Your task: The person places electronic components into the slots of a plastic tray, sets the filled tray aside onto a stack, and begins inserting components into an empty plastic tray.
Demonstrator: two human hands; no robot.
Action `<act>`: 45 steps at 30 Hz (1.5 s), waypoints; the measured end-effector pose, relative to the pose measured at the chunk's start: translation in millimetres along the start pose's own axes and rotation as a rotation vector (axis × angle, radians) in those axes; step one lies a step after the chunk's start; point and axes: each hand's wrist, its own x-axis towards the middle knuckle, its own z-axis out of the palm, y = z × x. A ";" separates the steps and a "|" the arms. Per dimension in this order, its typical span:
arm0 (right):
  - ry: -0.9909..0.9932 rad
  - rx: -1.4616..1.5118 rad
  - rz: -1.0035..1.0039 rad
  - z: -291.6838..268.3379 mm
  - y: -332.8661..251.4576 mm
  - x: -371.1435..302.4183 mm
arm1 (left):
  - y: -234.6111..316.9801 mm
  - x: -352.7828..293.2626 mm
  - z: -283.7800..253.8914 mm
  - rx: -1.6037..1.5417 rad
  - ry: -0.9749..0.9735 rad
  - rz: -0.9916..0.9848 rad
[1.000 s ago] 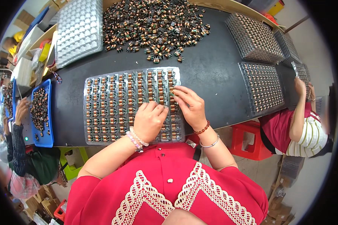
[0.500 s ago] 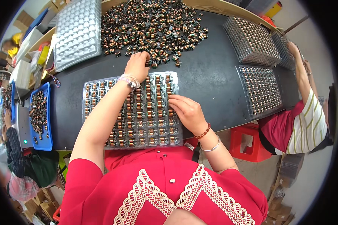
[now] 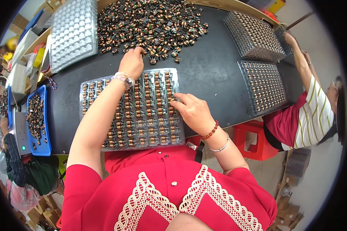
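Observation:
A clear plastic tray [image 3: 154, 143] lies in front of me, its pockets filled with rows of small copper-wound coils [image 3: 148, 103]. My left hand [image 3: 132, 63] reaches past the tray's far edge to the near fringe of a large heap of loose coils [image 3: 154, 27]. Its fingers are curled together, and their tips and anything in them are hidden. Over the tray's right-hand column is my right hand [image 3: 194, 112], thumb and forefinger pinched at a coil [image 3: 173, 98] there.
Stacked moulded trays [image 3: 74, 36] lean at the far left. A blue bin [image 3: 47, 134] of coils stands at the left. On the right are a filled tray [image 3: 264, 86], a tall tray stack [image 3: 254, 36], a co-worker's arm [image 3: 302, 65] and a red stool [image 3: 254, 140].
The whole view has shifted slightly. My left hand remains by the heap, its fingers more drawn in, and my right hand's fingers still work at the right column.

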 end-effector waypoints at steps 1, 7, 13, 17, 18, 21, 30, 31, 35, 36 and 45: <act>0.048 0.035 -0.013 0.7 1.0 0.0 | 0.0 -2.2 -3.0 -0.070 0.060 0.035; 0.194 0.310 0.040 -2.4 -3.3 -16.8 | 19.5 -35.8 -26.3 -0.448 0.091 -0.057; 0.175 0.485 0.110 11.0 -10.4 -37.2 | 20.5 -67.5 -27.9 -0.720 0.032 -0.144; 0.155 0.620 0.218 15.5 -12.1 -40.8 | 24.1 -78.7 -30.2 -0.775 0.051 -0.170; 0.143 0.664 0.250 16.9 -12.2 -41.5 | 21.8 -80.3 -29.4 -0.770 0.044 -0.180; 0.245 0.550 0.060 25.0 -6.0 -43.0 | 24.8 -84.6 -28.4 -0.797 0.048 -0.186; 0.206 0.429 0.128 16.5 -3.3 -37.2 | 12.7 -81.4 -25.2 -0.829 0.029 -0.214; 0.259 0.493 0.156 18.3 3.9 -28.0 | 12.7 -83.0 -29.1 -0.842 0.055 -0.205; 0.280 0.257 0.230 12.3 39.6 40.3 | 5.2 -99.7 -31.7 -0.702 0.049 -0.276; 0.232 0.123 0.228 11.2 50.5 52.8 | 19.6 -101.5 -44.2 -0.559 -0.020 -0.264; 0.088 0.013 0.151 55.3 112.0 78.0 | 14.0 -131.7 -65.7 -0.681 0.098 -0.106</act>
